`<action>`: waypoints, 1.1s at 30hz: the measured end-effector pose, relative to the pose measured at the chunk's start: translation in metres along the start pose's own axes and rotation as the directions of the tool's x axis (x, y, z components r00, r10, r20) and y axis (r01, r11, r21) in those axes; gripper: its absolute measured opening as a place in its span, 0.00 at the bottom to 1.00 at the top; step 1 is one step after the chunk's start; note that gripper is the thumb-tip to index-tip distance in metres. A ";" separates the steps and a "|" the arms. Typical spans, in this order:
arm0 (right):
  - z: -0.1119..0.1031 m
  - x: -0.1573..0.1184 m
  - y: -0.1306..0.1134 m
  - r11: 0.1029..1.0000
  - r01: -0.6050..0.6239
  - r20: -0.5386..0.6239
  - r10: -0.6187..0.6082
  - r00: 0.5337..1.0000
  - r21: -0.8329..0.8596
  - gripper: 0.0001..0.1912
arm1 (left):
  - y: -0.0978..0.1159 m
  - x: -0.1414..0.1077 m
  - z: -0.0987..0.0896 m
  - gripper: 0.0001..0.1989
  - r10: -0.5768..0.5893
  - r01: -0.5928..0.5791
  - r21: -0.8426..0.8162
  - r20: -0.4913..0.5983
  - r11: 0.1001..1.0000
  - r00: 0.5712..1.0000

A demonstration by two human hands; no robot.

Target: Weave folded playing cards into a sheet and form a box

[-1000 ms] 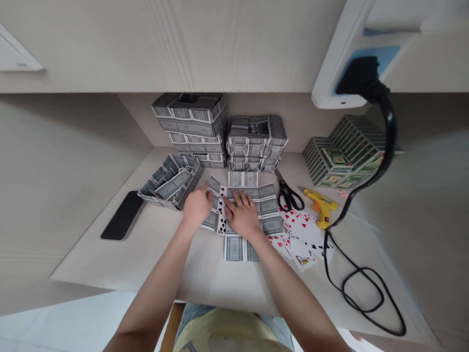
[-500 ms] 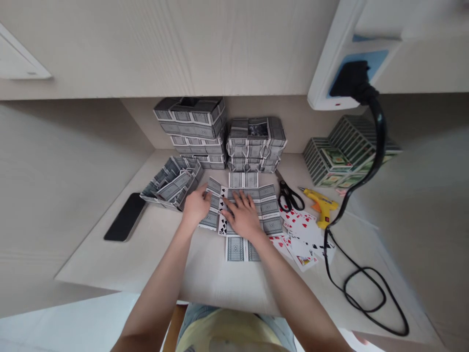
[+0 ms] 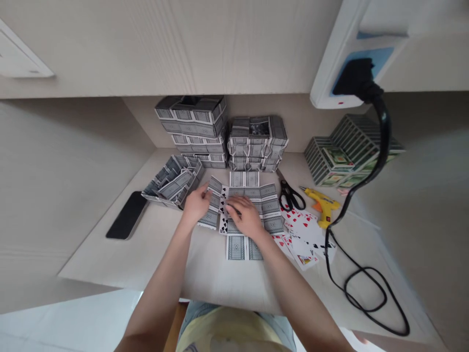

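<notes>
A flat panel of joined playing cards [image 3: 271,207] lies on the desk, mostly with grey patterned backs up. Its left flap [image 3: 214,200] is tilted up, and a strip of black-suited card faces [image 3: 223,215] shows beside it. My left hand [image 3: 198,204] is closed on the outer edge of this flap. Over the middle of the panel rests my right hand [image 3: 247,217], fingers bent and thumb apart, holding nothing that I can see. It hides part of the cards beneath.
Left stand an open card-built box [image 3: 150,196] with card pieces inside and a phone [image 3: 126,215]. Stacked card boxes [image 3: 194,117] [image 3: 258,144] line the back. Right are scissors [image 3: 289,195], a yellow glue gun [image 3: 324,205], loose cards [image 3: 306,234], a striped green box [image 3: 330,151] and a black cable [image 3: 348,293].
My right hand's fingers have drawn in from lying spread on the panel to a bent position. The left hand stays at the flap's edge. The whole view has shifted slightly.
</notes>
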State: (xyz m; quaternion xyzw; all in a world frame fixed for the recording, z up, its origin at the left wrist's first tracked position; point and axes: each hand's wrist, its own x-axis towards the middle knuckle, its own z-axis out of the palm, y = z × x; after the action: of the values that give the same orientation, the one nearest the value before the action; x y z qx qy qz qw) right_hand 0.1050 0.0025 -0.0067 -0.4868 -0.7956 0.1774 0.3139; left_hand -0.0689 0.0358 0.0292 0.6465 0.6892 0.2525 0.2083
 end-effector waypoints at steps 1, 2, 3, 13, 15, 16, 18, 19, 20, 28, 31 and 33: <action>-0.002 -0.001 -0.001 0.998 0.030 0.020 -0.031 0.999 0.050 0.19 | 0.000 0.000 0.001 0.21 0.001 -0.001 -0.007 -0.001 1.000 1.000; -0.003 -0.002 -0.003 0.995 0.058 0.045 -0.062 0.997 0.087 0.20 | -0.001 0.000 0.001 0.21 0.007 -0.007 -0.015 -0.001 1.000 1.000; -0.004 -0.003 -0.004 0.991 0.081 0.077 -0.089 0.993 0.108 0.24 | -0.001 0.000 0.002 0.21 0.018 -0.018 -0.025 0.000 1.000 1.000; 0.003 -0.014 -0.007 0.989 0.146 0.300 -0.137 0.944 -0.008 0.60 | -0.014 0.003 0.014 0.22 0.020 -0.021 -0.159 -0.005 0.987 1.000; 0.005 -0.014 -0.005 0.989 0.143 0.298 -0.131 0.945 -0.020 0.57 | -0.015 0.003 0.015 0.22 0.031 -0.032 -0.209 -0.009 0.977 0.999; 0.006 -0.014 -0.005 0.989 0.144 0.294 -0.130 0.947 -0.026 0.55 | -0.016 0.003 0.016 0.22 0.035 -0.037 -0.229 -0.011 0.973 0.999; 0.006 -0.013 -0.004 0.989 0.140 0.279 -0.124 0.952 -0.039 0.52 | -0.016 0.003 0.016 0.22 0.039 -0.039 -0.257 -0.006 0.966 0.999; 0.007 -0.013 -0.004 0.990 0.135 0.269 -0.118 0.956 -0.045 0.51 | -0.016 0.002 0.016 0.22 0.038 -0.037 -0.266 0.000 0.963 0.999; 0.007 -0.013 -0.004 0.990 0.129 0.260 -0.112 0.959 -0.049 0.50 | -0.016 0.002 0.016 0.22 0.038 -0.035 -0.274 0.006 0.961 0.999; 0.009 -0.013 -0.005 0.990 0.129 0.223 -0.112 0.968 -0.063 0.45 | -0.015 0.000 0.019 0.20 0.038 -0.045 -0.284 -0.031 0.958 0.999; 0.010 -0.013 -0.004 0.991 0.122 0.208 -0.108 0.972 -0.056 0.44 | -0.012 0.000 0.019 0.19 0.024 -0.030 -0.317 -0.024 0.948 0.999; 0.010 -0.013 -0.003 0.994 0.106 0.193 -0.097 0.976 -0.038 0.46 | -0.012 0.001 0.020 0.20 0.021 -0.026 -0.353 -0.020 0.935 1.000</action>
State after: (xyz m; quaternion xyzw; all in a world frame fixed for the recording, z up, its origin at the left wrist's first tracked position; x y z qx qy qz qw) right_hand 0.1000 -0.0101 -0.0167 -0.4339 -0.8499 0.1877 0.2328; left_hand -0.0661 0.0375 0.0066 0.6048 0.6264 0.3796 0.3127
